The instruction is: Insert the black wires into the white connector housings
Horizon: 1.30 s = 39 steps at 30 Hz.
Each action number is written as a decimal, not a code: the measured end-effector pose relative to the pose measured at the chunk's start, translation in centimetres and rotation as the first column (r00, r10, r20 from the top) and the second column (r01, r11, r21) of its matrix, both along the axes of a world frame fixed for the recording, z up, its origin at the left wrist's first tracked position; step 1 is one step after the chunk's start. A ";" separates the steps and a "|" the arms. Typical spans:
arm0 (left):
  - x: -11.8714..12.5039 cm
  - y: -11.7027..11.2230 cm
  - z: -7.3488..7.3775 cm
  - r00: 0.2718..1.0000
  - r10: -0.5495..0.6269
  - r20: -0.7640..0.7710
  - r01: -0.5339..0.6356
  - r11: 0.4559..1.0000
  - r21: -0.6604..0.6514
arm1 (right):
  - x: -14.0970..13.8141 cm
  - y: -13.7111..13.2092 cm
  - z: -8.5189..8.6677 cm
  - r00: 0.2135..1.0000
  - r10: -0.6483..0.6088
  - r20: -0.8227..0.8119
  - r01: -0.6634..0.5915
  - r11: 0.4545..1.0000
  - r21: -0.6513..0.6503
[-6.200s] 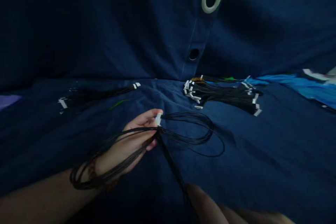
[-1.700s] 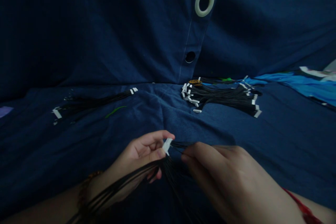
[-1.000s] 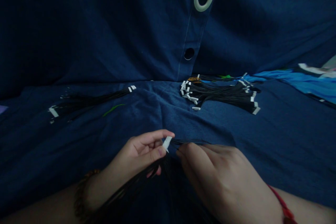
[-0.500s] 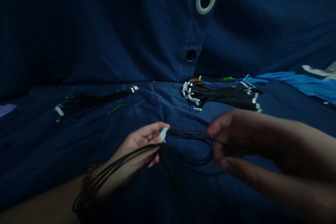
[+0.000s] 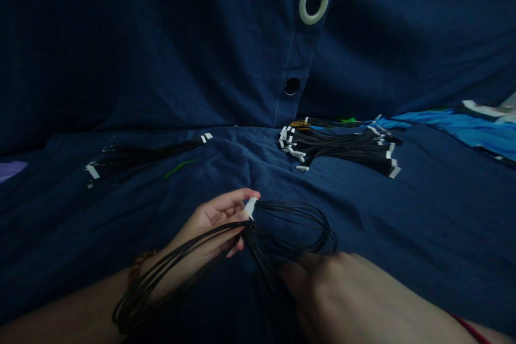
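My left hand (image 5: 220, 220) pinches a white connector (image 5: 250, 207) between thumb and fingers. Thin black wires (image 5: 298, 208) run out of the connector and loop round to the right. Another bunch of them passes back over my left wrist, and more strands hang down below the connector. My right hand (image 5: 326, 290) is low at the right, close to the hanging strands. Motion and shadow blur its fingers, so I cannot make out whether they grip a wire.
Behind my hands at the right lies a pile of black wire bundles (image 5: 342, 145) with white connectors. A smaller wire bundle (image 5: 157, 151) lies at the left, near a green strip (image 5: 179, 168). Dark blue cloth (image 5: 181, 54) hangs at the back, and blue material (image 5: 447, 123) lies far right.
My right hand has moved down and left, from beside the wire loop to the hanging strands. My left hand stays in place with the connector.
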State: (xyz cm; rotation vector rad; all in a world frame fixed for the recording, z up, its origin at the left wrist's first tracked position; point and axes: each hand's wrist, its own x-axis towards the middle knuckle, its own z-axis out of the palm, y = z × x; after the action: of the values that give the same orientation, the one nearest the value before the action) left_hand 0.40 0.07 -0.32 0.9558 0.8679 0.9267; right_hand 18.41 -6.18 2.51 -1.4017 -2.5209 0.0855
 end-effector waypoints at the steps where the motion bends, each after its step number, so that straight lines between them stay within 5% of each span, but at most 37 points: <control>1: 0.0 0.0 0.1 1.000 0.003 -0.024 -0.003 1.000 0.005 | -0.3 0.5 0.2 1.000 -0.014 0.019 0.016 0.998 -0.058; 5: 0.0 0.0 0.1 0.996 -0.013 -0.089 0.015 1.000 0.026 | -0.2 1.9 1.1 0.999 -0.032 -0.021 0.027 0.978 -0.209; 10: -0.1 0.2 -0.3 0.995 -0.040 -0.093 0.044 0.998 0.044 | -0.3 2.0 1.6 0.955 -0.014 -0.296 -0.117 0.900 -0.420; 17: -0.2 0.2 -1.0 0.985 -0.130 -0.118 0.139 0.988 0.072 | -1.3 2.8 0.3 0.918 -0.044 -0.394 -0.124 0.912 -0.391; 26: -0.2 0.7 -0.8 0.982 -0.067 -0.175 0.075 0.997 0.037 | -0.7 2.7 0.6 0.930 -0.133 -0.344 -0.047 0.883 -0.467; 36: 0.0 0.6 -0.9 0.983 -0.077 -0.168 0.085 0.996 0.040 | -1.2 3.1 0.2 0.924 -0.075 -0.375 -0.078 0.924 -0.375; 39: 0.0 0.8 -1.1 0.983 -0.079 -0.168 0.086 0.996 0.036 | -1.1 3.5 0.1 0.876 -0.164 -0.455 -0.080 0.879 -0.471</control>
State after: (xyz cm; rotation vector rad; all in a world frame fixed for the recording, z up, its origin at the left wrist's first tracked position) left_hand 0.41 0.85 -1.40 1.1101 0.9455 0.8054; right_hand 17.31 -2.65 2.65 -1.3699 -2.1107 0.9885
